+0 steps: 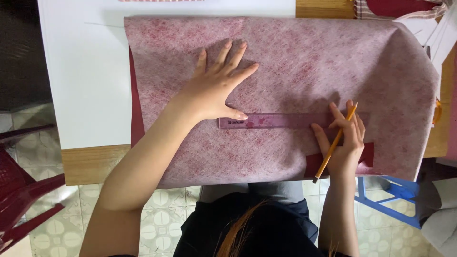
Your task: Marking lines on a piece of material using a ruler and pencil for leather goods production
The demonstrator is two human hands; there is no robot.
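Here your left hand (214, 90) lies spread flat, thumb pinning the ruler (276, 121), whose long axis runs sideways toward your right hand (345, 143), closed around a pencil (334, 145).

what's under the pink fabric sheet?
A dark red layer shows past the pink fabric sheet along its left edge and near the right hand. White paper lies beneath that. How far either extends underneath is hidden.
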